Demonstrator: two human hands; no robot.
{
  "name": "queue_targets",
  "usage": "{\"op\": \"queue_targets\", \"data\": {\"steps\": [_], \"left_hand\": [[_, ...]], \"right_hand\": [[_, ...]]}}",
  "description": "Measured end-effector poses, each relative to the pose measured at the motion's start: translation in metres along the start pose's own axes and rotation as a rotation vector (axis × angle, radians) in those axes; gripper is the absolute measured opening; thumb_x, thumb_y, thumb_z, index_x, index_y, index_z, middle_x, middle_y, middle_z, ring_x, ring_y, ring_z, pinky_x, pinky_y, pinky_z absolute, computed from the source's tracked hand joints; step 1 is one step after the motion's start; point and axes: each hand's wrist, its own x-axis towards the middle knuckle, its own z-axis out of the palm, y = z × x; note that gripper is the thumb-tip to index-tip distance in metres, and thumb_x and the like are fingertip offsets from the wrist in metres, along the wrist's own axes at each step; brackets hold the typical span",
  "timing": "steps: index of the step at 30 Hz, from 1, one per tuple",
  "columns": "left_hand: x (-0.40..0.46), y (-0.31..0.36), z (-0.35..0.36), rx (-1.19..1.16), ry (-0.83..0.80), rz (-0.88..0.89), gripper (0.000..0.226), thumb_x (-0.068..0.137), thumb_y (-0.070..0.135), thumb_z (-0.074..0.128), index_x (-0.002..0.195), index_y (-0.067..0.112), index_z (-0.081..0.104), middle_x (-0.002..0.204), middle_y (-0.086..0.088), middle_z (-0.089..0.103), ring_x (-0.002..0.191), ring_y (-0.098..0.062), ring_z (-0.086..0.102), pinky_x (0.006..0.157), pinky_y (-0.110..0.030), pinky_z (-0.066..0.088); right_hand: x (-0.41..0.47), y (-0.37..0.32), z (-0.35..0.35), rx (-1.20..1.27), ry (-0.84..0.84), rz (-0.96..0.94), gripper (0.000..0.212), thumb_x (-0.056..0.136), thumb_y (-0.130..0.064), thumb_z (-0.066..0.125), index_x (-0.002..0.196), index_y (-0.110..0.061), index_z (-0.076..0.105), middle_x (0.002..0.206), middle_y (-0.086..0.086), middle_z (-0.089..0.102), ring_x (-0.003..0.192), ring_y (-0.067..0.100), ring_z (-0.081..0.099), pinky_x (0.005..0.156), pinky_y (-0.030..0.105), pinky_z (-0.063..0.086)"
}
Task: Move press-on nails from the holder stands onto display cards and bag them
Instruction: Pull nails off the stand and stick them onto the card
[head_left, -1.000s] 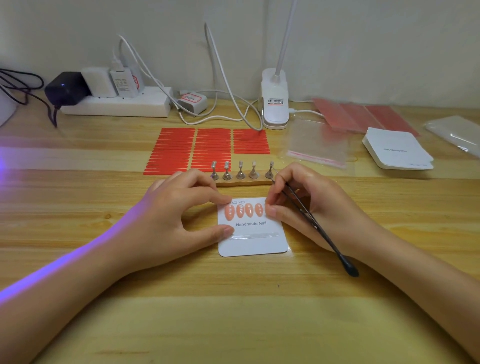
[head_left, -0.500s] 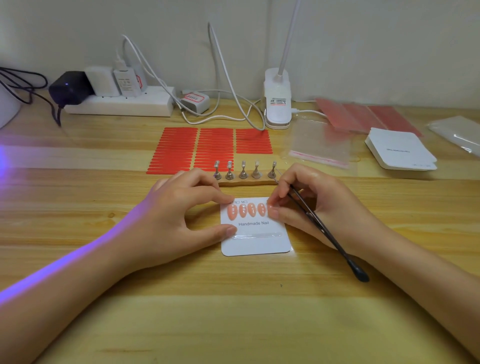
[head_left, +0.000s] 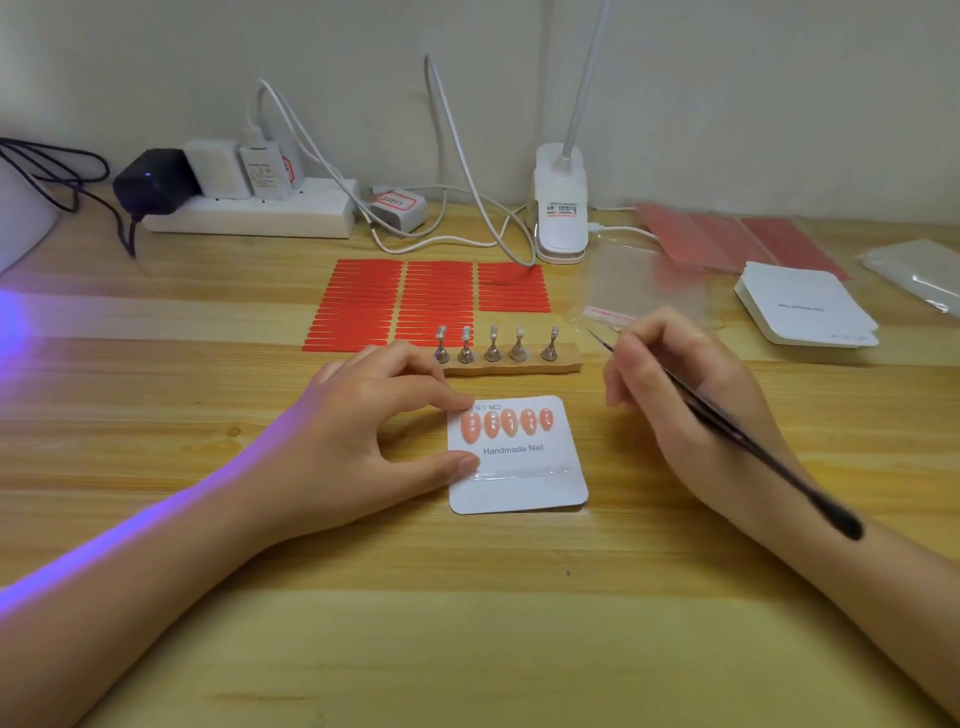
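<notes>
A white display card (head_left: 524, 488) printed "Handmade Nail" lies on the wooden desk with several peach press-on nails (head_left: 508, 422) in a row along its top. My left hand (head_left: 363, 436) holds the card's left edge between forefinger and thumb. Behind the card stands a wooden base (head_left: 566, 364) with several bare metal holder stands (head_left: 492, 345). My right hand (head_left: 675, 395) hovers right of the card and grips black tweezers (head_left: 737, 431), their tip pointing up-left, away from the nails.
Red adhesive strip sheets (head_left: 431, 296) lie behind the stands. A clear bag (head_left: 639, 291), a stack of white cards (head_left: 805, 312) and more bags (head_left: 919, 275) sit at the right. A power strip (head_left: 249, 213), cables and a lamp clamp (head_left: 561, 208) line the back wall.
My right hand has lifted off the card's right end and drawn back to the right with the tweezers. The last nail now shows on the card. My left hand stays put.
</notes>
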Motion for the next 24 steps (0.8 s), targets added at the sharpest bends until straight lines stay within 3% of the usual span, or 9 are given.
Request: {"op": "queue_targets", "data": {"steps": [4,7,10,14,18,22,24], "left_hand": [[-0.0004,0.0002,0.0002,-0.004,-0.001,0.001,0.050,0.064,0.066,0.050,0.104,0.040,0.063,0.104,0.023,0.050,0.102,0.005,0.045,0.097,-0.038,0.036],[-0.0009,-0.0005,0.0001,-0.004,0.000,0.002,0.052,0.064,0.066,0.050,0.105,0.038,0.064,0.104,0.023,0.050,0.103,0.006,0.044,0.097,-0.038,0.036],[-0.0006,-0.0007,0.0001,-0.012,-0.003,0.002,0.049,0.065,0.066,0.050,0.104,0.040,0.062,0.105,0.023,0.050,0.102,0.005,0.045,0.097,-0.038,0.037],[-0.0006,-0.0009,0.0002,-0.025,-0.004,0.009,0.041,0.066,0.065,0.051,0.102,0.046,0.057,0.105,0.022,0.051,0.101,0.003,0.046,0.096,-0.039,0.038],[-0.0004,-0.0015,0.0003,-0.025,-0.004,0.009,0.042,0.066,0.065,0.051,0.102,0.045,0.058,0.105,0.022,0.051,0.102,0.003,0.046,0.097,-0.040,0.038],[-0.0007,-0.0011,0.0000,-0.026,0.000,0.007,0.046,0.066,0.065,0.051,0.104,0.041,0.062,0.104,0.022,0.051,0.102,0.004,0.046,0.097,-0.041,0.038],[-0.0008,-0.0010,-0.0004,-0.028,-0.002,0.003,0.047,0.065,0.065,0.051,0.104,0.040,0.062,0.104,0.022,0.051,0.103,0.004,0.046,0.098,-0.040,0.037]], "right_hand": [[-0.0018,-0.0024,-0.0052,0.086,-0.075,0.005,0.040,0.099,-0.036,0.028,0.091,-0.028,0.066,0.060,-0.008,0.044,0.060,0.000,0.045,0.063,0.010,0.035],[-0.0014,-0.0044,-0.0055,0.025,-0.143,-0.017,0.028,0.095,-0.029,0.038,0.103,-0.027,0.065,0.066,-0.021,0.054,0.069,-0.005,0.052,0.068,0.006,0.036],[-0.0036,-0.0070,-0.0040,0.083,-0.108,0.043,0.010,0.085,-0.029,0.062,0.088,-0.022,0.069,0.069,-0.015,0.065,0.063,-0.001,0.059,0.061,0.006,0.042],[-0.0067,-0.0087,-0.0030,0.179,-0.086,0.124,0.018,0.071,-0.032,0.063,0.072,-0.014,0.060,0.066,0.001,0.069,0.049,0.001,0.059,0.050,0.009,0.044],[-0.0071,-0.0055,-0.0021,0.102,-0.092,0.108,0.025,0.070,-0.036,0.066,0.064,-0.013,0.056,0.064,0.001,0.069,0.050,0.003,0.060,0.050,0.013,0.045],[-0.0063,-0.0041,-0.0029,0.040,-0.095,0.090,0.029,0.070,-0.042,0.065,0.062,-0.016,0.054,0.062,-0.003,0.067,0.052,0.009,0.060,0.050,0.025,0.047],[-0.0062,-0.0040,-0.0030,0.019,-0.100,0.080,0.029,0.072,-0.041,0.064,0.064,-0.015,0.054,0.062,-0.003,0.066,0.050,0.008,0.058,0.046,0.020,0.045]]}}
